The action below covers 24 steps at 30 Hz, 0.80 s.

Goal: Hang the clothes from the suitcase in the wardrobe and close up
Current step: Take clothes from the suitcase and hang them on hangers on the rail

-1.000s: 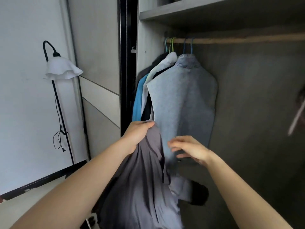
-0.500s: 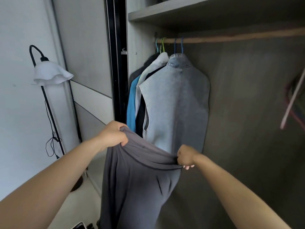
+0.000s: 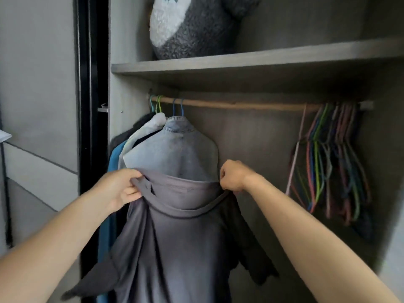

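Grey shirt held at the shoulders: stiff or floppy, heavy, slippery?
Likely floppy: the grey shirt sags between the left hand and right hand, sleeves hanging limp. Probably light: two pinch grips carry it. Likely not slippery: the matte cloth bunches in the grip.

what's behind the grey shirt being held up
A denim garment on a blue hanger hangs behind the grey shirt; only its top shows. Its lower part is covered.

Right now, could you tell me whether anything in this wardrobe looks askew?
Among the bunch of coloured hangers at the right end of the wooden rod, one pale pink hanger slants away from the rest, its lower end swung left. Nothing else stands out.
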### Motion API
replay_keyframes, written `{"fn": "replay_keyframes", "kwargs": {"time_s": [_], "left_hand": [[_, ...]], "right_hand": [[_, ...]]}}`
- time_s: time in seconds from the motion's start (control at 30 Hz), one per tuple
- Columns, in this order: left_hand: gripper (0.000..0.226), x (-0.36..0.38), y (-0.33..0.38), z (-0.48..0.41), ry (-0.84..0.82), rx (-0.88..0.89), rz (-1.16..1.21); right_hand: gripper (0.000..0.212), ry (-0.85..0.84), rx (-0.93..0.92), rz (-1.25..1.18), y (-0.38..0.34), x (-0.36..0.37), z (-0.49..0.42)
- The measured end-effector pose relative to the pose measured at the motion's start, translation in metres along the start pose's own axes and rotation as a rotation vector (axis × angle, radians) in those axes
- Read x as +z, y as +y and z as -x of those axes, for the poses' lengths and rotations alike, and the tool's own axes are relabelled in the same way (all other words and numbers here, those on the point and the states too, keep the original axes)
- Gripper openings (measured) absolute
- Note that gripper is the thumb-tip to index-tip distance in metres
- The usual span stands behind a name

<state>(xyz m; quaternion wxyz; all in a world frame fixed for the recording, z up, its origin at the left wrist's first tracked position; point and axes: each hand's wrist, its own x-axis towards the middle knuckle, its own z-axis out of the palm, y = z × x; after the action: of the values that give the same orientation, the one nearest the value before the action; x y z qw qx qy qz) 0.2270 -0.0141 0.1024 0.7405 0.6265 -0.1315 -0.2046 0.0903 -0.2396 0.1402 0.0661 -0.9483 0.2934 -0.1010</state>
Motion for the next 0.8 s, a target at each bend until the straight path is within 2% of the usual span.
{"fn": "replay_keyframes", "kwargs": {"time_s": [0.07,0.13,0.2,0.27,0.33,0.37,0.47,0.57,0.67,0.8], "left_hand": [[0.01,0.027,0.009,-0.005,-0.038,0.012,0.082],[0.012,0.051,0.018,-0.012,-0.059,0.011,0.119],[0.025,0.07,0.023,-0.017,-0.063,0.014,0.14],[0.03,0.088,0.026,-0.019,-0.078,0.021,0.143],[0.028,0.1,0.023,-0.021,-0.081,0.02,0.131],[0.025,0.103,0.019,-0.024,-0.069,0.015,0.107],[0.025,0.102,0.007,-0.025,-0.038,-0.009,0.048],[0.025,0.091,-0.003,-0.026,-0.03,-0.014,-0.003],[0.024,0.079,-0.004,-0.023,-0.011,-0.012,-0.025],[0.02,0.065,-0.002,-0.022,-0.003,-0.004,-0.109]], "right_hand": [[0.006,0.018,0.04,0.024,0.005,-0.024,-0.009],[0.012,-0.025,0.083,0.029,0.01,-0.049,-0.014],[0.016,-0.065,0.124,-0.014,0.014,-0.069,-0.017],[0.033,0.085,0.181,0.003,0.026,-0.088,-0.019],[0.036,0.356,0.257,0.215,0.041,-0.101,-0.02],[0.036,0.431,0.309,0.335,0.05,-0.104,-0.02],[0.038,0.405,0.444,0.576,0.07,-0.1,-0.02],[0.04,0.364,0.471,0.648,0.083,-0.091,-0.021],[0.04,0.387,0.503,0.543,0.091,-0.09,-0.026],[0.034,0.547,0.594,0.128,0.089,-0.096,-0.032]]}}
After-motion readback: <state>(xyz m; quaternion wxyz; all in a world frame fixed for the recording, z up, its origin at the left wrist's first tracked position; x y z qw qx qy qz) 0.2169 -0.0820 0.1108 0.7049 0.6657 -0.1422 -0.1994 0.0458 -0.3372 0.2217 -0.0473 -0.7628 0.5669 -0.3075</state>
